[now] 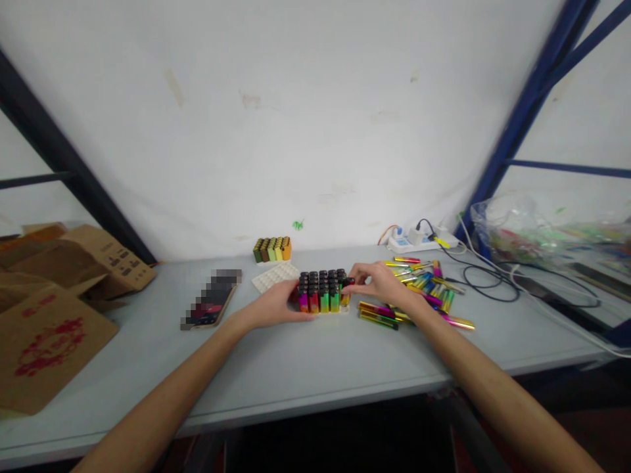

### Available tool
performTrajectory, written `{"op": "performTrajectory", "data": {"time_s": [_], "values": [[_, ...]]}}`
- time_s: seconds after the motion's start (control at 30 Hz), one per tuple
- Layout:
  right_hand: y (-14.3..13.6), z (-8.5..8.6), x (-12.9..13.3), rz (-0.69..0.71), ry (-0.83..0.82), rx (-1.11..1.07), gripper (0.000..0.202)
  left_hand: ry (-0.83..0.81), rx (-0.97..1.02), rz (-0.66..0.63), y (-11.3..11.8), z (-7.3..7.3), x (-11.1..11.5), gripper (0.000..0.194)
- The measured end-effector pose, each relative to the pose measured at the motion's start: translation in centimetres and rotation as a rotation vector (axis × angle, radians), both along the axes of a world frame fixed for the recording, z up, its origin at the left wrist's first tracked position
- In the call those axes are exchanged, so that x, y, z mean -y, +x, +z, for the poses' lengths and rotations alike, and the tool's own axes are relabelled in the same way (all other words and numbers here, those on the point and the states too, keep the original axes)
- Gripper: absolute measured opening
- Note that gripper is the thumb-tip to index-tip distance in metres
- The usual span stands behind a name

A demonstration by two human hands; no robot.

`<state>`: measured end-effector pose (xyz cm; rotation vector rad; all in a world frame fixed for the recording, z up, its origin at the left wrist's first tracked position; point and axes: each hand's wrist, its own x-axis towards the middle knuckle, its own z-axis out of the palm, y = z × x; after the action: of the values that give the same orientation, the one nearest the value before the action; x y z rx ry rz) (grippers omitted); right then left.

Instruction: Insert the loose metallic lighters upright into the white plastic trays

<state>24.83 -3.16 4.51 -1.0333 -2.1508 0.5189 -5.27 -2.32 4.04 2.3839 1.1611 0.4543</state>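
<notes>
A block of upright lighters (319, 294), colourful below and black on top, stands in rows in a pale holder (340, 310) at the middle of the table. My left hand (276, 303) grips the block's left end, thumb along the front and fingers behind. At the right end, my right hand (377, 281) is closed with thumb and forefinger on a black-topped lighter (348, 282), which leans beside the rows. Its lower part is partly hidden. Under and beyond my right wrist lies a loose pile of shiny coloured lighters (428, 289).
Behind my left hand lies a white dimpled tray (271, 276); a second lighter block (273, 249) stands near the wall. A phone (214, 299) and cardboard boxes (59, 335) are on the left. A power strip (419, 240), cables (486, 279) and a plastic bag (532, 230) occupy the right.
</notes>
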Motion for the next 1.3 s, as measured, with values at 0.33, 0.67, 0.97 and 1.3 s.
{"op": "performTrajectory", "data": {"time_s": [0.33,0.67,0.97,1.3], "values": [[-0.7,-0.5,-0.1,0.046,-0.082,0.045,0.029,-0.017,0.051,-0.018,0.0,-0.2,-0.1,0.061],[-0.1,-0.3,-0.3,0.048,-0.094,0.098,0.036,-0.001,-0.003,0.036,-0.3,-0.6,-0.4,0.072],[-0.2,0.4,0.0,0.111,-0.151,0.166,0.038,-0.002,0.015,0.032,-0.4,-0.8,-0.5,0.074],[8.3,-1.7,-5.3,-0.604,0.002,0.494,0.032,0.048,-0.033,0.021,-0.3,-0.3,-0.3,0.062]]}}
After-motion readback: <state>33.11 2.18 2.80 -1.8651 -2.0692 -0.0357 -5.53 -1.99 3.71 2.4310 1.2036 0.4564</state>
